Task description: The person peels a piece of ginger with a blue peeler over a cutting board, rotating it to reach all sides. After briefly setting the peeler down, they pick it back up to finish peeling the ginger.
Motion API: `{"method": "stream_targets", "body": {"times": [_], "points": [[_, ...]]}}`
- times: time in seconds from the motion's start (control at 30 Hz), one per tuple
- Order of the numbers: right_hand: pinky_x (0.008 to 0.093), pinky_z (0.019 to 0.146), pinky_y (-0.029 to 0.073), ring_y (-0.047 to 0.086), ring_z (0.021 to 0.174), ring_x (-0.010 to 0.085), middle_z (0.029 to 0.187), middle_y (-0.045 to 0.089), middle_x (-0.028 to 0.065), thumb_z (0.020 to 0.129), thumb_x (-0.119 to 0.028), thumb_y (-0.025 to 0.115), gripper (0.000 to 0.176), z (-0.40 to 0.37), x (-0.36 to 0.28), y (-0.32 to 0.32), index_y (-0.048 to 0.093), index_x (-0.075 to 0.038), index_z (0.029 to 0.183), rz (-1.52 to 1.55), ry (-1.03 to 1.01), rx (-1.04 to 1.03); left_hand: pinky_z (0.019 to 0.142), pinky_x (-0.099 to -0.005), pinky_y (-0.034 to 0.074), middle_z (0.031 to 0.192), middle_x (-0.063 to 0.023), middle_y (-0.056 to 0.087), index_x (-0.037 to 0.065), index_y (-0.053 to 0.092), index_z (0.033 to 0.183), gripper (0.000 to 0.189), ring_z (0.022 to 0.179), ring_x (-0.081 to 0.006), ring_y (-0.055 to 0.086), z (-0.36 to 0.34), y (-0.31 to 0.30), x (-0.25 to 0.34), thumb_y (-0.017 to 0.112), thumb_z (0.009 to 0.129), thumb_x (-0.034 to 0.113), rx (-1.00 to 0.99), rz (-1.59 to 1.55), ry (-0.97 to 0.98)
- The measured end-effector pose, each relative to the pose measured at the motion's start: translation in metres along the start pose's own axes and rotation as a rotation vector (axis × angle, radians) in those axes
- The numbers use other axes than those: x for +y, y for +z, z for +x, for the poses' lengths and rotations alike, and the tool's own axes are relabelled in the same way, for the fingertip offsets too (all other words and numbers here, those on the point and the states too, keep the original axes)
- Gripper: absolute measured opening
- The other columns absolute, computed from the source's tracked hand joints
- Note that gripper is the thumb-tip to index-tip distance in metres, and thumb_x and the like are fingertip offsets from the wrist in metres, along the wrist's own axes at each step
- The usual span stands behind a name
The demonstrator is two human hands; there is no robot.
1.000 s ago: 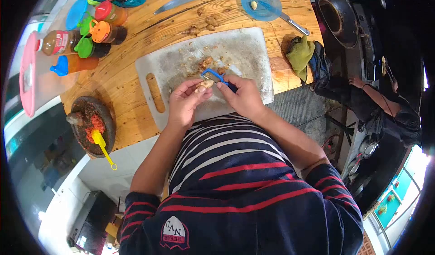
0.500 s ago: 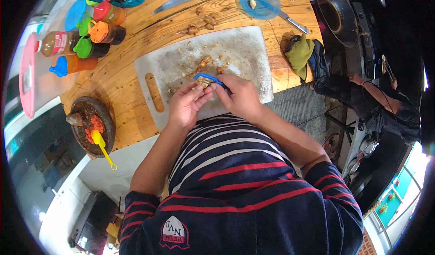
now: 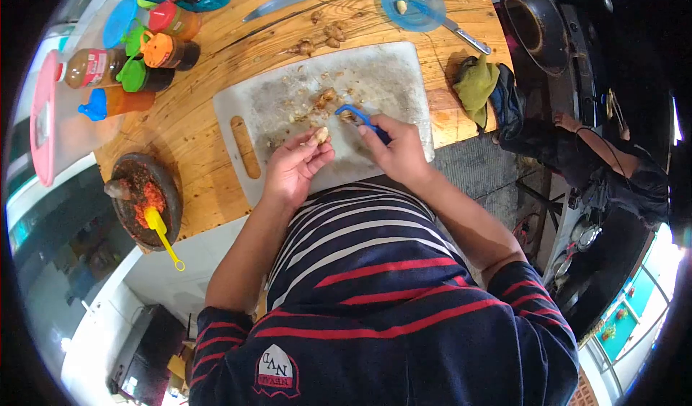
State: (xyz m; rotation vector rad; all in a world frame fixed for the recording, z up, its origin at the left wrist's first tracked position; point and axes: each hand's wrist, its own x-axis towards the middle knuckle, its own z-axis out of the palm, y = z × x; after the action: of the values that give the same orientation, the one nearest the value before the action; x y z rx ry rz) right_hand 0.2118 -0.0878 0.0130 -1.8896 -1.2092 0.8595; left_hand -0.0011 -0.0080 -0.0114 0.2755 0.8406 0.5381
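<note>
My left hand point(image 3: 290, 168) pinches a small, pale piece of ginger-like root point(image 3: 319, 136) between thumb and fingers, above the cutting board point(image 3: 389, 71). To its right, my right hand point(image 3: 398, 151) is closed round the handle of a blue peeler point(image 3: 357, 115), whose head points up and left, apart from the root. Brown peelings point(image 3: 326, 99) and scraps lie on the board just beyond both hands. Several unpeeled brown roots point(image 3: 334, 34) rest on the wooden table behind the board. In a translucent blue bowl point(image 3: 427, 22) sits a pale peeled piece point(image 3: 401, 6).
A long knife point(image 3: 295, 1) lies at the back. Sauce bottles point(image 3: 137, 76) crowd the left side. A stone mortar point(image 3: 130, 222) with red paste and a yellow spoon point(image 3: 162, 231) sits front left. Cloths point(image 3: 477, 89) hang at the right edge; another person point(image 3: 613, 161) is beyond.
My right hand has drawn the blue peeler away from the root, rightward. My left hand now holds the pale root up by itself, turned more into view.
</note>
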Motion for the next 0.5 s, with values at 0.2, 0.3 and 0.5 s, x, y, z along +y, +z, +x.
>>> {"method": "stream_targets", "body": {"times": [0.2, 0.3, 0.5], "points": [[0.0346, 0.054, 0.046, 0.057, 0.056, 0.0209, 0.066, 0.061, 0.0131, 0.093, -0.021, 0.072, 0.020, 0.002, -0.013, 0.009, 0.070, -0.001, 0.095, 0.071, -0.003, -0.035, 0.089, -0.0371, 0.060, 0.116, -0.0168, 0.067, -0.004, 0.061, 0.126, 0.033, 0.096, -0.0225, 0.070, -0.001, 0.009, -0.003, 0.067, 0.093, 0.000, 0.024, 0.303, 0.163], [0.0298, 0.052, 0.044, 0.051, 0.055, 0.0103, 0.063, 0.059, 0.0074, 0.094, -0.020, 0.072, 0.020, 0.001, -0.014, 0.008, 0.071, -0.001, 0.097, 0.071, 0.009, -0.052, 0.087, -0.0360, 0.061, 0.116, -0.0155, 0.067, -0.003, 0.061, 0.126, 0.033, 0.097, -0.0215, 0.069, 0.001, 0.008, -0.004, 0.066, 0.094, -0.001, -0.020, 0.393, 0.232], [0.0372, 0.054, 0.048, 0.060, 0.055, 0.0227, 0.066, 0.062, 0.0167, 0.092, -0.021, 0.072, 0.021, 0.002, -0.024, 0.006, 0.071, 0.000, 0.094, 0.116, 0.084, -0.110, 0.083, -0.0365, 0.060, 0.114, -0.0112, 0.068, -0.001, 0.060, 0.130, 0.036, 0.096, -0.0198, 0.068, 0.007, -0.001, -0.001, 0.066, 0.095, 0.003, -0.100, 0.219, 0.234]]}}
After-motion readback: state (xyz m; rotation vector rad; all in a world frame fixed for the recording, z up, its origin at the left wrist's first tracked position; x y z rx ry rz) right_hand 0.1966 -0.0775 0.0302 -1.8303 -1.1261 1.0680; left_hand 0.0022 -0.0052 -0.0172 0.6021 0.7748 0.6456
